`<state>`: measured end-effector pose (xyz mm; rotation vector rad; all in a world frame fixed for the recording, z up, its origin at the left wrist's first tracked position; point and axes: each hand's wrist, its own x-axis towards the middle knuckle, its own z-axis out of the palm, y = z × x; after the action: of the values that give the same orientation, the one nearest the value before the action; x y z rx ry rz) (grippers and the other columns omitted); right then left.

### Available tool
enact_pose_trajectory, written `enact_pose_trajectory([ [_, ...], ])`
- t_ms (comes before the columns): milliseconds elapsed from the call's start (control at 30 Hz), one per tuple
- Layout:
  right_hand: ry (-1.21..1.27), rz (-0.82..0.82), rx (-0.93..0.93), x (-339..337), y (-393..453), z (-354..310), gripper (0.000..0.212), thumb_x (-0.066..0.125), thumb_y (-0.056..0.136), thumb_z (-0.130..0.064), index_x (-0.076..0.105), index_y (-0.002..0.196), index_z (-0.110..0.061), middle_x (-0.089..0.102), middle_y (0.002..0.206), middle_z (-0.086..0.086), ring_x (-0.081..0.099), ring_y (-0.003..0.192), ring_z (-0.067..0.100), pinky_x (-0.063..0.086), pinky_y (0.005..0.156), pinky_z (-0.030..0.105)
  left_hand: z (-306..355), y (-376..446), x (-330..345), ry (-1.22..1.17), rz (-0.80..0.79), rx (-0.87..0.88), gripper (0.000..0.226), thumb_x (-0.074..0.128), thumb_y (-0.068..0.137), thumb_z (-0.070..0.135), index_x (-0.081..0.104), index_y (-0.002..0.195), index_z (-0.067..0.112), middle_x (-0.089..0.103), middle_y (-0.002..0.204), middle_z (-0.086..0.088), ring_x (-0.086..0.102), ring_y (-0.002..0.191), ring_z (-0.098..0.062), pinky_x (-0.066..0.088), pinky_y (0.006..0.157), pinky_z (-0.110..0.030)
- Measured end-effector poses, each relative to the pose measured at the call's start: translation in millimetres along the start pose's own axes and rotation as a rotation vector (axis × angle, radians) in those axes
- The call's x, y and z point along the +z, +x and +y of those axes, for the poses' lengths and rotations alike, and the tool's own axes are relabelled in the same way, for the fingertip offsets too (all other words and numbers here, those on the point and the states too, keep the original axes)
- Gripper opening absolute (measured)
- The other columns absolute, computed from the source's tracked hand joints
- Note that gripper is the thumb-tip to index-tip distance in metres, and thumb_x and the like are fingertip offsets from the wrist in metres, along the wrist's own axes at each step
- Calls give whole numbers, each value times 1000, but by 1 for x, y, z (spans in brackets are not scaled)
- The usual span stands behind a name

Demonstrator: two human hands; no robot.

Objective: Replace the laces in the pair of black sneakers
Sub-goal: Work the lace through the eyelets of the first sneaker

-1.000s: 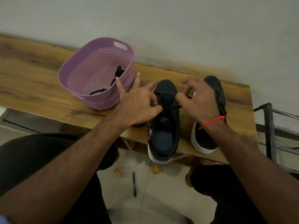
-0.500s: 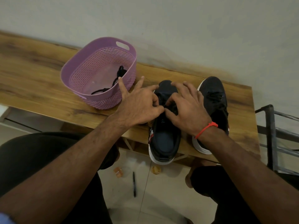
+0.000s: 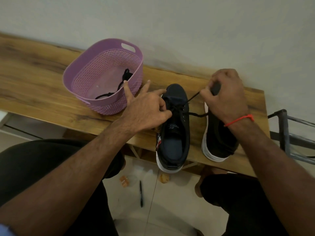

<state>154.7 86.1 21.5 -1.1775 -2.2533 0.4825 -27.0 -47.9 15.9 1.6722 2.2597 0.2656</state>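
Two black sneakers with white soles stand side by side near the front edge of the wooden table (image 3: 42, 79). On the left sneaker (image 3: 175, 130) my left hand (image 3: 148, 108) pinches the lacing area with thumb and forefinger, its other fingers spread. A black lace (image 3: 190, 99) runs taut from the eyelets up to my right hand (image 3: 225, 97), which grips its end above the right sneaker (image 3: 216, 138). That hand and wrist hide the right sneaker's front part.
A purple perforated basket (image 3: 81, 72) stands left of the shoes with a black lace (image 3: 119, 86) lying in it. Beyond the table's right end there is a metal rack (image 3: 288, 132). A pen (image 3: 141, 193) and small scraps lie on the tiled floor below.
My right hand has left the left sneaker's lacing and moved up and to the right, drawing the lace taut. My left hand stays on the left sneaker.
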Motion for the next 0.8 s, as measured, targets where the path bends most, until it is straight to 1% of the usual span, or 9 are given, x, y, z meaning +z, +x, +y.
enact_pose_trajectory([
  [67, -6, -108, -50, 2, -5, -3, 23, 58, 82, -35, 61, 95, -17, 52, 124, 7, 46, 122, 26, 29, 99, 24, 0, 0, 0, 3, -2, 3, 22, 64, 86, 48, 70, 71, 34, 36, 160, 19, 3, 157, -19, -25, 105, -73],
  [133, -82, -285, -191, 11, -18, -15, 25, 64, 84, -36, 61, 104, -22, 43, 141, 8, 32, 136, 28, 26, 112, 39, -1, 0, 0, 9, -1, 7, 22, 62, 87, 49, 71, 73, 34, 36, 159, 19, 3, 157, -20, -25, 105, -72],
  [200, -217, -402, -274, 22, -29, -24, 29, 66, 85, -43, 60, 106, -25, 32, 152, 6, 19, 145, 29, 18, 116, 52, -1, 0, 0, 9, -1, 6, 22, 62, 88, 48, 69, 72, 35, 37, 159, 19, 4, 157, -21, -25, 105, -72],
  [267, -266, -428, -262, 30, -36, -28, 30, 65, 87, -45, 60, 106, -23, 29, 156, 6, 15, 147, 31, 16, 118, 54, -1, 1, 1, 8, -1, -2, 23, 61, 87, 47, 68, 69, 34, 38, 158, 19, 5, 156, -20, -25, 105, -72],
  [467, -336, -376, -241, 40, -45, -30, 25, 60, 91, -43, 65, 101, -21, 37, 151, 2, 23, 144, 30, 21, 117, 52, -1, 2, 4, 9, -1, -12, 25, 60, 88, 45, 69, 69, 31, 39, 157, 20, 6, 156, -20, -26, 105, -71],
  [533, -351, -368, -283, 43, -48, -32, 25, 59, 89, -38, 66, 99, -16, 45, 143, 3, 33, 137, 31, 28, 113, 52, -1, 2, 4, 11, -7, -14, 25, 59, 88, 45, 70, 70, 31, 39, 157, 20, 6, 156, -20, -25, 105, -72],
  [600, -320, -317, -296, 40, -43, -30, 20, 59, 85, -34, 65, 90, -15, 53, 129, 3, 42, 124, 29, 37, 105, 48, -1, 1, 3, 17, -18, -16, 25, 59, 89, 45, 70, 71, 31, 38, 158, 20, 5, 156, -20, -25, 106, -72],
  [700, -243, -141, -179, 22, -21, -19, 15, 56, 81, -27, 59, 82, -12, 56, 109, 8, 49, 103, 29, 44, 90, 41, -1, 2, 2, 12, -21, -16, 25, 60, 90, 46, 71, 73, 32, 36, 159, 19, 5, 157, -20, -26, 106, -71],
  [800, -242, -27, -19, 6, -6, -3, 16, 56, 84, -28, 59, 88, -13, 54, 110, 11, 49, 105, 32, 44, 89, 40, -2, 2, 2, 0, -27, -23, 25, 60, 90, 47, 73, 76, 31, 36, 159, 20, 5, 156, -20, -26, 105, -71],
])
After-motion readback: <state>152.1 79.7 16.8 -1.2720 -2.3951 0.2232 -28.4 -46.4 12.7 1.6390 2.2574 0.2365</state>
